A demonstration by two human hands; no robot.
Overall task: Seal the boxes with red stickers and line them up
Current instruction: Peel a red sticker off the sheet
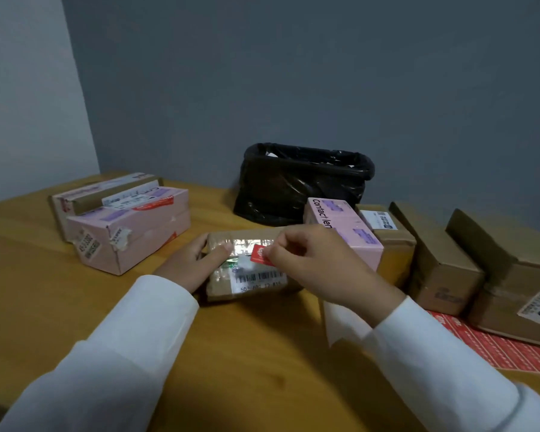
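Mid-task: my left hand (197,263) lies flat, fingers relaxed, steadying the small taped brown box (250,269) at the tabletop (247,353) centre, while my right hand (312,260) pinches a red sticker (260,254) just above its top, not yet pressed down. Two pink-and-brown boxes (122,219) stand far left, one with red on its lid, probably done. Several boxes (418,251) at right and the red sticker sheet (496,350) suggest plenty left.

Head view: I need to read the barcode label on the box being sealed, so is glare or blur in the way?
Head view: glare on the shiny tape washes out the top of the brown box; the barcode label is soft, digits only partly legible; the right hand looks slightly blurred.
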